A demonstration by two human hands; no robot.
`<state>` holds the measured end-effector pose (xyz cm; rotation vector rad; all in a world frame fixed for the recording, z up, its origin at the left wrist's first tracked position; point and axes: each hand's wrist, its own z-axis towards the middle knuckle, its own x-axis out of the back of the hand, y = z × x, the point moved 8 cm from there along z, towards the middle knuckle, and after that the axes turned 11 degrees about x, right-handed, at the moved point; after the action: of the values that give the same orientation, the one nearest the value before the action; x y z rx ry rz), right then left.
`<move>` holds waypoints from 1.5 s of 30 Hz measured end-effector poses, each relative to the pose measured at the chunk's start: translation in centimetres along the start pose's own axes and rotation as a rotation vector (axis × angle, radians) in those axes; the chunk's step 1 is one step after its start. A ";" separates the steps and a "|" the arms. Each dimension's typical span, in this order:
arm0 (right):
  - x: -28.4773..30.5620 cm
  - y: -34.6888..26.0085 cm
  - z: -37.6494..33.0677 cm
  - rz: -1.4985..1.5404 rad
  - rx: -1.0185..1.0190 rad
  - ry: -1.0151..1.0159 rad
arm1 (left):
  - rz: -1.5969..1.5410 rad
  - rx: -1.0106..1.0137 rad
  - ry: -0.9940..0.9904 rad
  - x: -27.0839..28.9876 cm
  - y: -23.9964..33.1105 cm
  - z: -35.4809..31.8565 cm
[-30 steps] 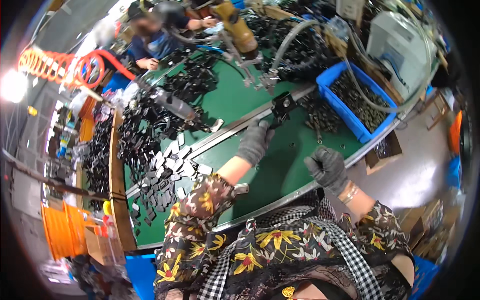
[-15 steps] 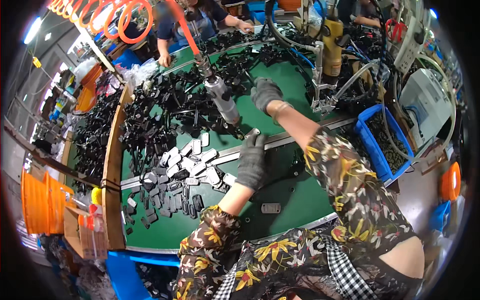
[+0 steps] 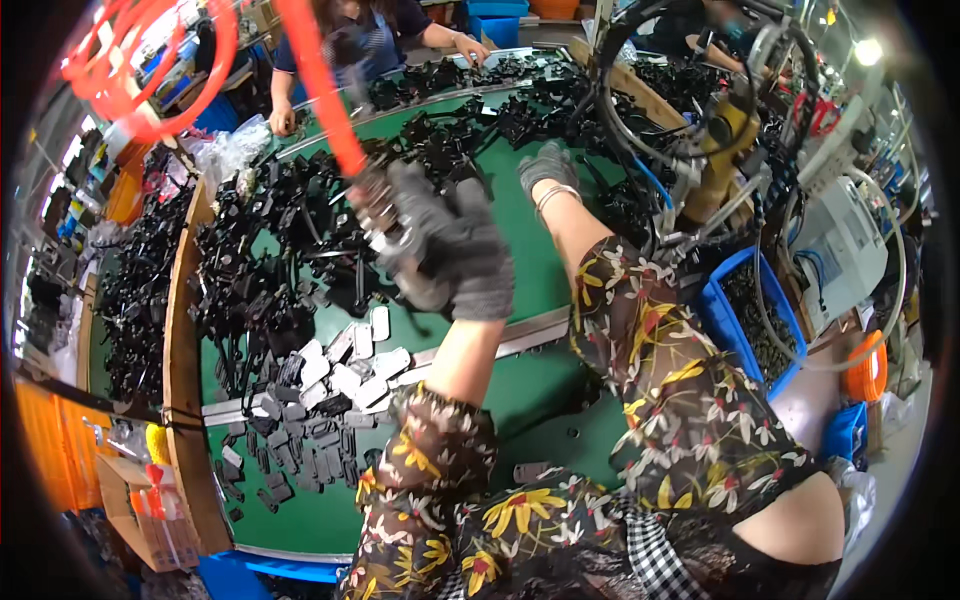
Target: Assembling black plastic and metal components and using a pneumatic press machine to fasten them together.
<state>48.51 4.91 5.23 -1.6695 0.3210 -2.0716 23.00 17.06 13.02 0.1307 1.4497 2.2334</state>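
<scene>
My left hand [image 3: 468, 255], in a grey knit glove and smeared by motion, is closed around a silver pneumatic screwdriver [image 3: 384, 222] that hangs from a red hose. The tool's lower end is hidden by the hand and blur. Farther away, my gloved right hand [image 3: 548, 170] reaches across the green table [image 3: 520, 240] beside a heap of black parts [image 3: 450, 140]. Its fingertips are too unclear to tell whether they grip anything. Nearer me, left of my left forearm, lies a pile of flat pale-grey plates [image 3: 350, 372]; darker small pieces [image 3: 315, 455] spread in front of it.
A metal rail [image 3: 530, 335] crosses the table. At the right stand a yellow tool on a stand [image 3: 722, 150] and a blue bin [image 3: 745, 310] of small parts. A wooden divider [image 3: 182, 300] borders the left. Across the table, a person's hands [image 3: 470, 48] rest near black parts.
My left hand has risen from the rail and taken hold of the screwdriver, which has swung left. My right hand has moved slightly farther away. The whole view has shifted a little.
</scene>
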 end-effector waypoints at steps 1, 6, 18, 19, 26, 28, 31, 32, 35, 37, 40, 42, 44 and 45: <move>0.2 2.7 2.1 -0.004 -0.058 0.089 | -0.091 0.052 0.041 -0.5 1.5 -0.5; -1.9 2.4 5.8 0.122 -0.175 0.291 | -0.102 0.065 0.120 3.8 0.7 2.5; 0.4 1.0 20.3 0.033 -0.154 0.246 | -0.052 0.351 0.370 10.7 1.8 9.3; 1.6 0.0 19.8 0.022 -0.138 0.186 | -0.144 0.304 0.254 12.5 1.4 9.8; 0.3 6.0 29.1 -0.307 0.066 -0.109 | 0.130 0.234 0.341 20.8 2.5 11.1; -1.4 7.1 31.6 -0.426 0.128 -0.142 | 0.362 0.265 0.560 16.6 2.6 10.3; -4.2 9.0 36.7 -0.394 0.230 -0.222 | 0.487 0.253 0.492 15.5 1.5 10.2; -5.0 9.2 37.9 -0.385 0.259 -0.255 | 0.526 0.251 0.492 15.5 1.7 10.0; -8.1 10.6 41.3 -0.349 0.328 -0.372 | 0.628 0.244 0.478 15.1 1.2 10.0; -10.7 11.3 42.2 -0.186 0.411 -0.449 | 0.679 0.237 0.471 14.9 0.5 9.9; -11.9 11.3 42.5 -0.160 0.445 -0.434 | 0.726 0.233 0.455 14.8 -0.1 9.7; -11.1 10.1 40.7 -0.250 0.363 -0.516 | 0.766 0.226 0.437 14.6 -0.1 9.6; -10.2 9.0 39.2 -0.355 0.388 -0.605 | 0.783 0.220 0.423 14.5 0.0 9.5; -10.4 10.1 39.7 -0.309 0.412 -0.616 | 0.779 0.221 0.412 14.4 -0.4 9.4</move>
<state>90.61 5.26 1.17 -2.0523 -0.5531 -1.5450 13.42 31.28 14.32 0.3811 2.1448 2.8082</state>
